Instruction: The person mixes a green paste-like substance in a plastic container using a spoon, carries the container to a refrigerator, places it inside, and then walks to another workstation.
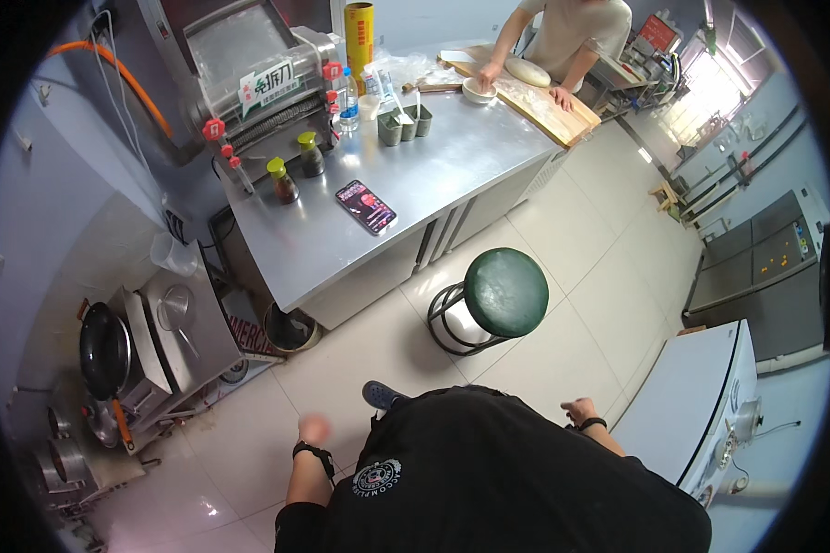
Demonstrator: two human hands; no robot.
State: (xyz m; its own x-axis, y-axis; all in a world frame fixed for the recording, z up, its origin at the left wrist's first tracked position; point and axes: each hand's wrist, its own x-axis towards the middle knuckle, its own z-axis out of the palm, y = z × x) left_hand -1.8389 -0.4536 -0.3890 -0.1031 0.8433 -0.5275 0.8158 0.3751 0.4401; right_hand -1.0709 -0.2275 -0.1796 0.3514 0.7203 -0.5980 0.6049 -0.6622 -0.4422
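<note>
My left hand (314, 429) hangs low at my left side, blurred, with a dark band on its wrist; its fingers cannot be made out. On the other side, my right hand (579, 410) hangs over the floor near the white chest freezer, its fingers partly curled, and it touches nothing visible. A round green stool (506, 292) stands in front of me. Beyond it is a steel counter (429, 173) bearing a lit smartphone (366, 207), two bottles with green caps and a dough-rolling machine (270, 90).
Another person (574, 34) stands behind a floured wooden board (546, 110), one hand in a white bowl (479, 91). At left are a wok (104, 351) and a steel worktable (207, 325). A bin (294, 332) sits below the counter; a chest freezer (685, 401) stands at right.
</note>
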